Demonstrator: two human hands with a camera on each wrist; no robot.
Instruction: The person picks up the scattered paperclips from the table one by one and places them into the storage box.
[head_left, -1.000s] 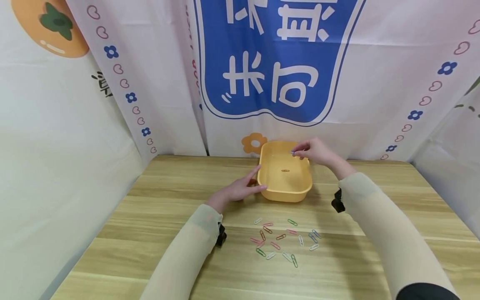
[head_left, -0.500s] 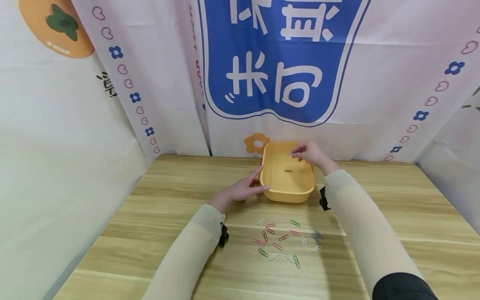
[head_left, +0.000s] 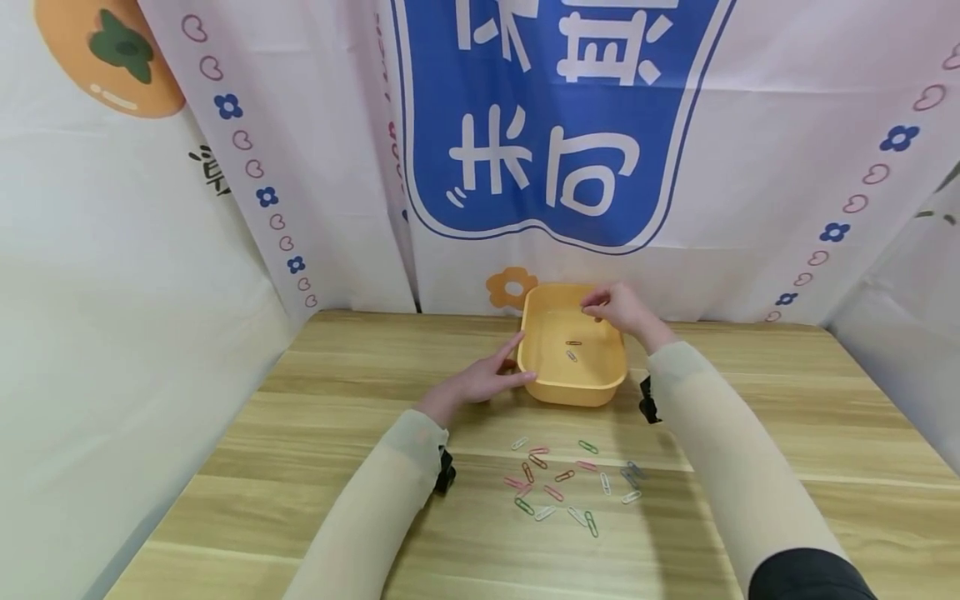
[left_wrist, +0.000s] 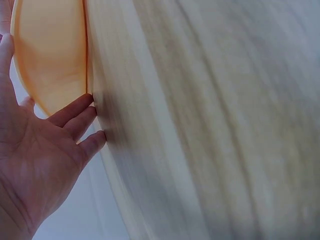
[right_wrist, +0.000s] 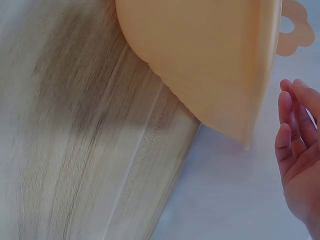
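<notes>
Tub (head_left: 572, 395): yellow, upright on the table (head_left: 360, 375), its far rim near the table's back edge and the hanging cloth (head_left: 337, 167). Overhang at that edge: cannot tell.

Left hand (head_left: 483, 379): at the tub's left near corner. Fingers spread and mostly straight, thumb touching the near rim, index finger along the left rim; touching, not clamped.

Right hand (head_left: 624, 310): over the right rim towards the far end. Fingers loosely bent, tips close to one another, holding nothing.

In tub: dark red clip (head_left: 573, 342) near mid-floor; white clip (head_left: 572, 356) just on its near side, apart from it. Floor open around both, out to the walls.

Other clips (head_left: 553, 493): pink, red-brown, green, white, blue; loosely scattered on the table between the sleeves (head_left: 372, 504). Strip of wood separates them from the tub's near wall; wide margins of wood run to the table's left and right edges.
</notes>
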